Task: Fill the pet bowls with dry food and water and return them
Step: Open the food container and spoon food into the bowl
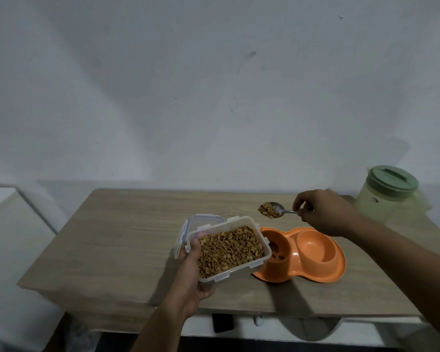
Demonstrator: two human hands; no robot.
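A: What does the left hand (188, 271) have?

B: Its grip is closed under and around a clear plastic container (229, 247) full of dry food (230, 247), held tilted above the counter (127, 229), near the middle of its front half. The thumb lies over the container's left rim.

A: And the right hand (323, 212)?

B: Its fingers pinch the handle of a metal spoon (277, 210) loaded with kibble, raised above the counter, behind the container.

A: Where are the bowls?

B: The orange double bowl (315, 255) sits on the counter toward the front right, its left cup partly hidden by the container, a few pieces of kibble inside; the right cup looks bare.

A: Anything else?

B: A pitcher with a green lid (389, 193) stands at the back right corner. A clear lid (188, 224) lies just behind the container.
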